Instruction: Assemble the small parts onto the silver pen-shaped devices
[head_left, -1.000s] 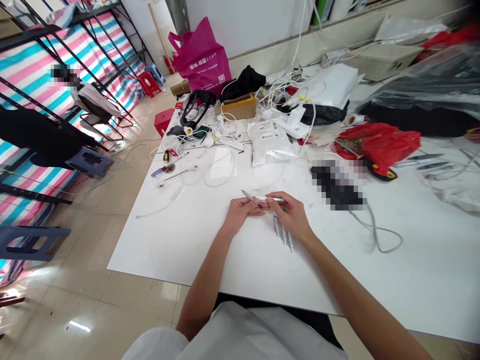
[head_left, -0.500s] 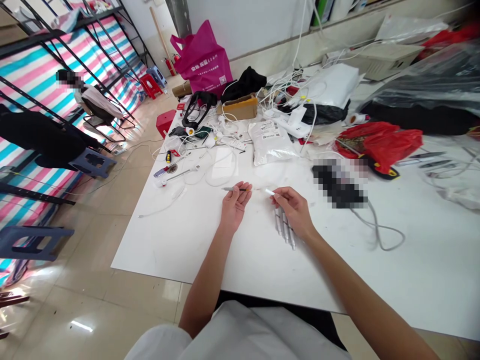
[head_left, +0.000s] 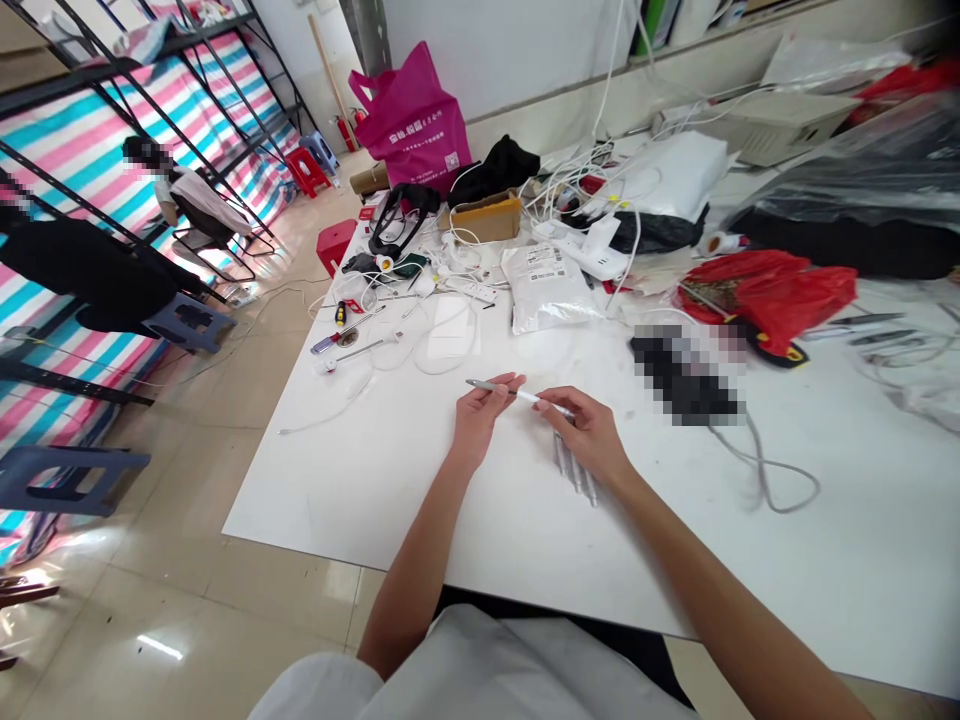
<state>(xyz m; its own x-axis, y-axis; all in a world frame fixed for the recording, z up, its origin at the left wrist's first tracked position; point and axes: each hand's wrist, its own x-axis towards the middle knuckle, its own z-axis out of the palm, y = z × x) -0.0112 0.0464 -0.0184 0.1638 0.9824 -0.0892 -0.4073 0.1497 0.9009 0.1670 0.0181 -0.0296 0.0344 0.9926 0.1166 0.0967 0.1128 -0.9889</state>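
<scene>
My left hand (head_left: 480, 412) is closed in a pinch on the grey front part of a pen (head_left: 480, 385), its pointed tip toward the left. My right hand (head_left: 587, 425) is closed around the white pen barrel (head_left: 528, 396), which meets the grey part in one line between my hands. Whether the two parts are fastened together, I cannot tell. Several silver pens (head_left: 576, 470) lie side by side on the white table (head_left: 360, 500), just below my right hand, which hides their upper ends.
A white plastic parcel (head_left: 551, 290), tangled white cables (head_left: 577, 185) and a screwdriver (head_left: 326, 343) lie farther back. Right of my hands is a blurred-out dark object (head_left: 684, 375) with a grey cable (head_left: 761, 470). Red bags (head_left: 795, 290) lie beyond it. Two people sit at the left.
The white barrel and the grey front part were apart with a gap between them; now they meet end to end. My left fingers have closed more around the grey part.
</scene>
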